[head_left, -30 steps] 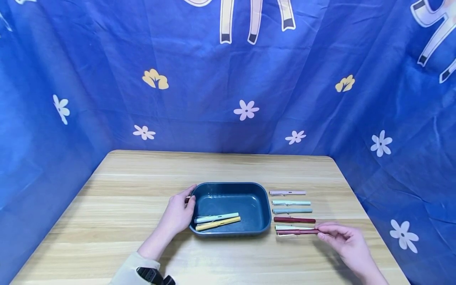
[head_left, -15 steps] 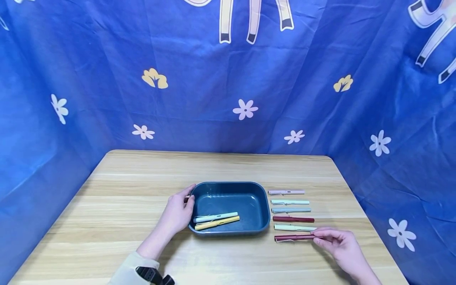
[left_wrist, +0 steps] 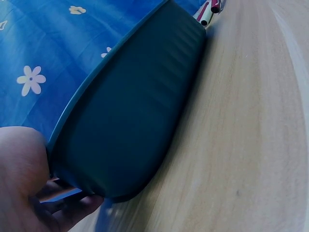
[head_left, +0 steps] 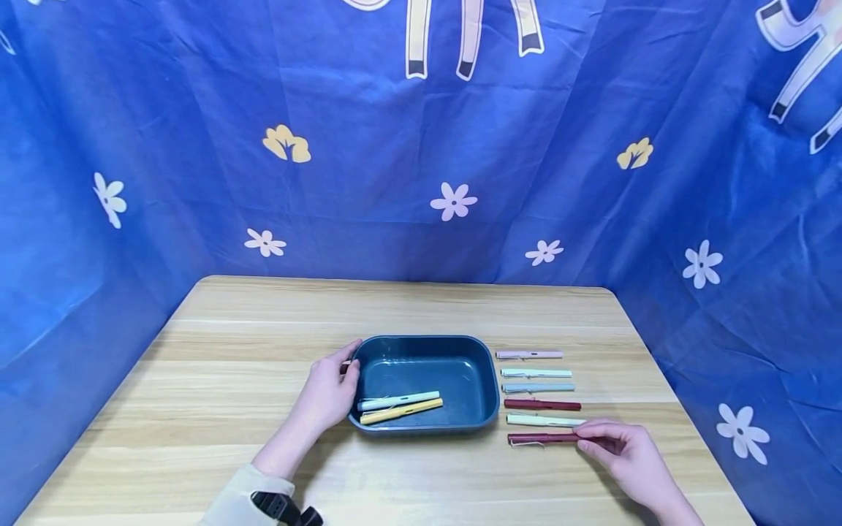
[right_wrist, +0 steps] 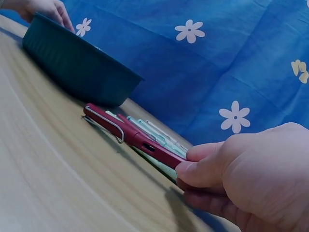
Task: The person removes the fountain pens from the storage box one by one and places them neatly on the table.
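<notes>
My left hand (head_left: 331, 391) grips the left end of a dark teal plastic tray (head_left: 421, 425). In the left wrist view, fingertips (left_wrist: 89, 205) curl against the tray's lower corner. Inside the tray lie a pale pen (head_left: 408, 399) and a yellow pen (head_left: 411, 410). My right hand (head_left: 628, 456) pinches the right end of a dark red pen (head_left: 542, 438) between thumb and fingers. In the right wrist view this pen (right_wrist: 123, 130) has its wire clip on the left end. Directly behind it lies a pale green pen (head_left: 542, 420).
Farther back in the same row lie another dark red pen (head_left: 542, 405), a blue-grey pen (head_left: 538, 388), a pale mint pen (head_left: 536, 373) and a lilac pen (head_left: 529, 355). A blue patterned cloth (head_left: 368, 241) stands around the wooden table (head_left: 276, 307).
My right hand has brought the dark red pen slightly toward the front edge, so the pale green pen behind it shows more fully. The left hand and tray stay put.
</notes>
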Motion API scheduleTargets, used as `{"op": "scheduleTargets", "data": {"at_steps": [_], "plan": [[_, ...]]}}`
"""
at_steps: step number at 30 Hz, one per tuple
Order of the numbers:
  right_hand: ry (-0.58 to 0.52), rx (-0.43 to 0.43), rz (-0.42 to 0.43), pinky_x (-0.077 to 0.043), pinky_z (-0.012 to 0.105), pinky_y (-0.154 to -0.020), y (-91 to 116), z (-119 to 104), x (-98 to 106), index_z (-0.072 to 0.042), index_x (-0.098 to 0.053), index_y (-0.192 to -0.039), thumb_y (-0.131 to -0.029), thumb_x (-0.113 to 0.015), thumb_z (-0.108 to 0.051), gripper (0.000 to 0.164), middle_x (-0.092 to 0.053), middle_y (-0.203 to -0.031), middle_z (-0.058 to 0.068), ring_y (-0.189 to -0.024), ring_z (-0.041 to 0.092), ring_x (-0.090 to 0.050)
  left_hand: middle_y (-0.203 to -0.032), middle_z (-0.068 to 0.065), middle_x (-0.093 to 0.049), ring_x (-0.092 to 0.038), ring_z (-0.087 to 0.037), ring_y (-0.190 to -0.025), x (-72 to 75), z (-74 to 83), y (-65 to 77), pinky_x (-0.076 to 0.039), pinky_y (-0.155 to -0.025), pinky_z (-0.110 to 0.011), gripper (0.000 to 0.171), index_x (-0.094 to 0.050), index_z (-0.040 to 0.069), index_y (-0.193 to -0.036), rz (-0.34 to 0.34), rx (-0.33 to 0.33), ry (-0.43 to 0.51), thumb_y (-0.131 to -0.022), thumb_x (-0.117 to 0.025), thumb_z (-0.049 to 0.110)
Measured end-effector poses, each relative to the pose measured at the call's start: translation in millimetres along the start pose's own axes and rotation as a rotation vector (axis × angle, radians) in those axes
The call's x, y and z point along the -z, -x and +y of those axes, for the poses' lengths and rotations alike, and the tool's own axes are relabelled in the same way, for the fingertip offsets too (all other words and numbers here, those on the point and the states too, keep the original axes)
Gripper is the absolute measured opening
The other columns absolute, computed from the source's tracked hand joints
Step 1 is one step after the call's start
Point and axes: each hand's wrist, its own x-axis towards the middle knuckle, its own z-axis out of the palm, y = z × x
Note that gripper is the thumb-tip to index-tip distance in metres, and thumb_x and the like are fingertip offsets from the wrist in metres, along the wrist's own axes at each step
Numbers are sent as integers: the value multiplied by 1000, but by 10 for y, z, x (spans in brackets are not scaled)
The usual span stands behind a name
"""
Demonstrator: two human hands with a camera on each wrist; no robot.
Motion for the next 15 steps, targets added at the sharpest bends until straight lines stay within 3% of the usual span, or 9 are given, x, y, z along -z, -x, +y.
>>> {"op": "scheduleTargets", "data": {"at_steps": [7,15], "plan": [[135,24,17,-57,13,-80,9,17,-28,-10,-83,-95,-79,-86,11,26,-78,-100,4,-96,3,-71,-136,-30,-64,-72,-35,-112,7,7,-2,-59,-96,-49,45,-55,-4,-151,0,8,-4,-107,-54,8],[207,21,18,-54,10,-82,9,-13,-28,-14,-84,-93,-79,-87,10,29,-78,-99,0,-95,4,-71,-135,-31,-64,-73,-36,-111,17,14,7,-60,-95,-50,45,-55,-5,-150,6,-5,-5,-107,-55,7]]}}
